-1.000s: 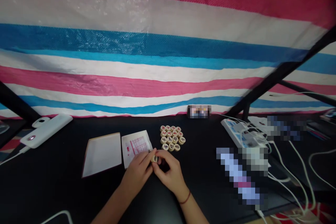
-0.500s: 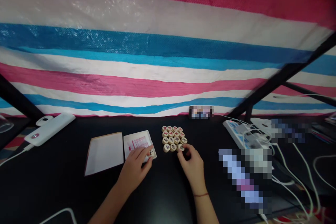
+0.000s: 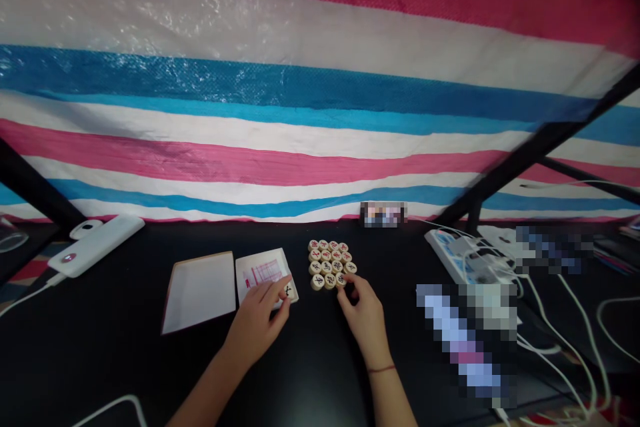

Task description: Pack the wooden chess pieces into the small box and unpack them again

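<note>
My left hand (image 3: 260,317) reaches over the near right corner of an open white box (image 3: 243,260) with a pink grid printed inside. Thumb and forefinger close around a round Chinese chess piece (image 3: 289,290) with a black character. To the right, similar pale pieces stand in neat rows, red characters at the back, such as one red piece (image 3: 326,255), and black ones in front. My right hand (image 3: 366,313) pinches a black-lettered piece (image 3: 341,279) at the right end of the front row, beside another black piece (image 3: 330,281). Its fingers partly cover that piece.
The box lid (image 3: 200,293) lies left of the box on the black table (image 3: 300,380). A white power bank-like device (image 3: 97,247) with a cable sits at far left. A power strip (image 3: 453,257) and tangled cables occupy the right. Striped sheeting (image 3: 300,87) hangs behind.
My right hand has shifted slightly left, bringing its piece closer to the neighbouring front-row piece. My left hand stays nearly in place, with more of its piece showing.
</note>
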Available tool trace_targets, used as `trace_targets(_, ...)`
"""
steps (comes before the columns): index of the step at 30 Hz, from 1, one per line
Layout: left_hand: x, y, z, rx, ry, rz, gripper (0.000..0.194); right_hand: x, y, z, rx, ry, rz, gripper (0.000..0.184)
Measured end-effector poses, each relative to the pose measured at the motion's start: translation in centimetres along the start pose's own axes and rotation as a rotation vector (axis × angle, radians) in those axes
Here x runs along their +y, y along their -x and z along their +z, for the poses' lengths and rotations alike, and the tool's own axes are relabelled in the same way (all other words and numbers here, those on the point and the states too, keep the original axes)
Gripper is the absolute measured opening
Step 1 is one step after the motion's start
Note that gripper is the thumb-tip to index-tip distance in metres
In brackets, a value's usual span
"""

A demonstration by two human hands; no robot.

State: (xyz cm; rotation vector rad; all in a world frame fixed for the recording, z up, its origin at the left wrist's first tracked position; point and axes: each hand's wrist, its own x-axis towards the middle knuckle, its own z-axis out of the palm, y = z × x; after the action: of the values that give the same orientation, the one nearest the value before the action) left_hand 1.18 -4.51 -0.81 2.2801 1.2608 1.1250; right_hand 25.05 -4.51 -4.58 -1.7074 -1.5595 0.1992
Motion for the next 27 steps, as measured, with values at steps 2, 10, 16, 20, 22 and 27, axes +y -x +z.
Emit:
trace_targets(2, 0.05, -0.02, -0.03, -0.010, 0.002, -0.019, 0.033, 0.08, 0.00, 0.07, 0.004, 0.011, -0.004, 0.027)
trace_targets(10, 0.11, -0.02, 0.07, -0.026, -0.001, -0.033, 0.033, 0.35, -0.06, 0.19, -0.008, 0.029, -0.009, 0.026)
trace_targets(16, 0.06, 0.02, 0.07, -0.041, 0.001, -0.057, 0.033, -0.18, -0.06, -0.09, -0.016, 0.030, -0.008, 0.025)
trace_targets(20, 0.02, 0.03, 0.12, -0.029, 0.012, -0.048, 0.032, -0.18, -0.05, 0.01, 0.003, 0.033, -0.010, 0.027)
trace_targets(22, 0.05, 0.01, 0.11, -0.033, 0.010, -0.049, 0.032, -0.15, -0.06, 0.04, 0.008, 0.032, -0.008, 0.027)
trace_targets(27, 0.13, 0.00, 0.09, -0.067, 0.005, -0.067, 0.032, -0.21, -0.14, 0.02, -0.009, 0.024, 0.016, 0.026)
